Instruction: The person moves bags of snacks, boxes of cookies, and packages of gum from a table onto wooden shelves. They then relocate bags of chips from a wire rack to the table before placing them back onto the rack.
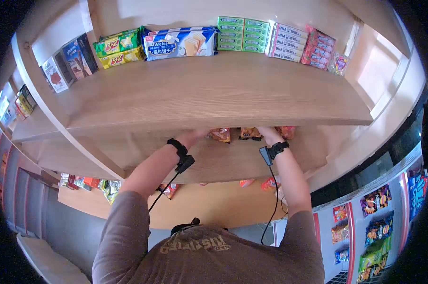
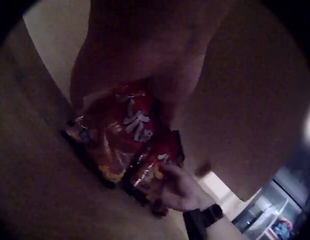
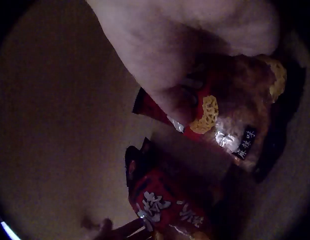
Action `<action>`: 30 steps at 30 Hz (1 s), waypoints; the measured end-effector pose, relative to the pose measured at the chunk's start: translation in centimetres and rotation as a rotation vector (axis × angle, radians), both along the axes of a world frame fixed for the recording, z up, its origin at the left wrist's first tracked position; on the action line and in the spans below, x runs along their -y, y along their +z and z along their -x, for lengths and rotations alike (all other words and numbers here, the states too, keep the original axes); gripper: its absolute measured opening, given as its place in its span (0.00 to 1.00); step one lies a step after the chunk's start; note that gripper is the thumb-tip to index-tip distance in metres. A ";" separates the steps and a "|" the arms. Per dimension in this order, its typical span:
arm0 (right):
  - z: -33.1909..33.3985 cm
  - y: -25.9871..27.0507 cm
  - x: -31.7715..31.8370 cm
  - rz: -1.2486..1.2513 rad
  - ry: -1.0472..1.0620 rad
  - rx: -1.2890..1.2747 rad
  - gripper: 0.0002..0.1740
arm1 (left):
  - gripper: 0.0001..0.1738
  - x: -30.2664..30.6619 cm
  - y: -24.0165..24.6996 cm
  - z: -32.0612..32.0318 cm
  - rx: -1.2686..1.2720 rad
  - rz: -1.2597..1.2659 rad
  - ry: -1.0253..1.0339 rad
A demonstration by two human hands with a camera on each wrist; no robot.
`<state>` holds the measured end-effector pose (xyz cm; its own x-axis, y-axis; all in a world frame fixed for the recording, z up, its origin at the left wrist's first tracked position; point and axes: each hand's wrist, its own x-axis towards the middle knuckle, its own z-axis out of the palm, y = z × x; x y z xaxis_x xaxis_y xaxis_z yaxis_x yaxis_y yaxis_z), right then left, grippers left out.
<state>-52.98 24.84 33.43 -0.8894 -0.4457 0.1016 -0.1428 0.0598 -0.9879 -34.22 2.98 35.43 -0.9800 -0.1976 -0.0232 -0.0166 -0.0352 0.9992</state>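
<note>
Both hands reach under the upper shelf board, its edge covering most of their fingers in the head view. My left hand [image 1: 200,134] grips a shiny red snack bag [image 2: 137,117] with white lettering, thumb on one side and fingers on the other. This bag [image 1: 220,135] lies to the right of that hand in the head view. My right hand [image 3: 195,45] holds a second red snack bag [image 3: 220,112], printed with a yellow lattice-shaped snack, its thumb lying across the front. The two bags sit side by side on the lower shelf [image 1: 190,158].
Another red bag [image 1: 287,132] lies right of my right hand. On the upper shelf [image 1: 223,90] stand wafer biscuits [image 1: 181,43], green gum boxes [image 1: 242,35] and other sweets. More packets [image 1: 169,190] lie on the lowest board [image 1: 195,208]. A snack rack [image 1: 377,227] stands at right.
</note>
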 end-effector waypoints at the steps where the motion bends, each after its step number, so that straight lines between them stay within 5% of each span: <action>1: 0.3 -0.1 -0.1 0.001 0.033 0.012 0.31 | 0.29 0.0 0.0 0.1 -0.002 0.006 0.015; 17: 4.3 -4.8 2.4 0.005 0.569 0.157 0.29 | 0.29 -0.2 -1.7 1.2 -0.027 0.048 0.151; 22: 0.5 -3.4 2.2 -0.009 0.608 0.159 0.27 | 0.26 -0.9 -1.8 -0.3 -0.077 -0.124 0.048; 28: -8.4 0.0 -1.7 -0.011 0.554 0.260 0.25 | 0.45 -4.1 -1.1 -6.5 -0.141 -0.364 0.120; 30: -11.5 -0.6 -3.0 0.075 0.530 0.165 0.22 | 0.50 -4.6 -1.9 -9.4 -0.147 -0.138 0.108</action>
<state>-41.49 27.80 32.80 -0.5522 -0.8332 0.0286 0.0225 -0.0492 -0.9985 -24.86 7.54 33.56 -0.9482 -0.3064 0.0839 0.1398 -0.1655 0.9762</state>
